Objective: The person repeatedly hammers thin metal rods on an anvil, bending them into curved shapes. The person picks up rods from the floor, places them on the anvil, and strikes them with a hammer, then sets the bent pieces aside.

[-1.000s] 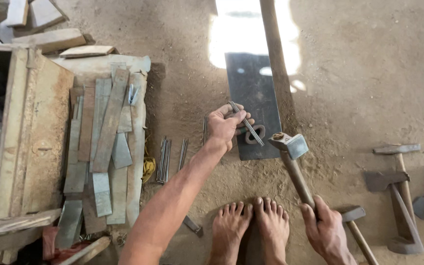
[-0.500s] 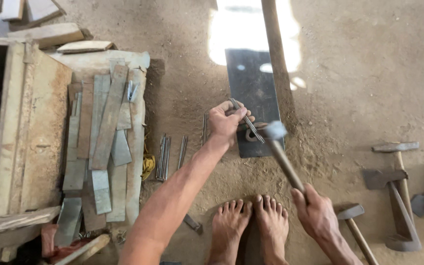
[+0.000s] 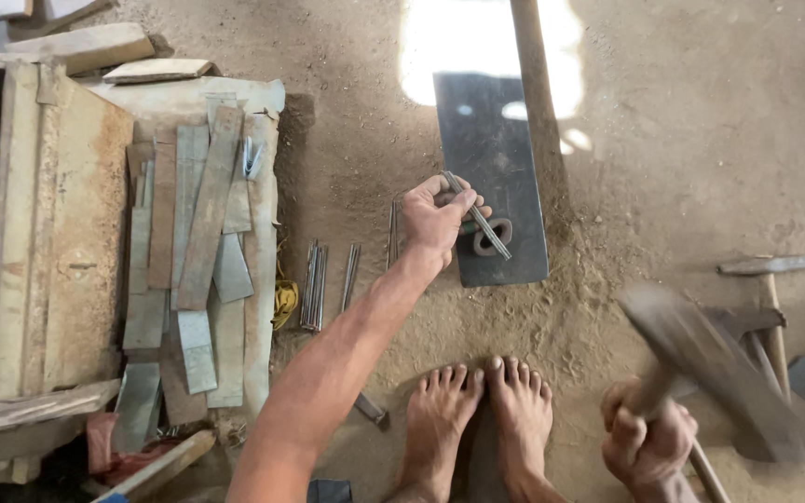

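A: Head view: the left hand [image 3: 435, 216] pinches a thin metal rod [image 3: 477, 214] between fingertips, slanting it over a ring-shaped block [image 3: 492, 237] on the dark steel plate [image 3: 486, 140].

B: And the right hand [image 3: 649, 438]?

A: Fisted around a blurred hammer [image 3: 701, 363], raised well apart from the rod.

B: Risk?

A: I'd judge that a crooked blow could hit the fingers or flick the rod away.
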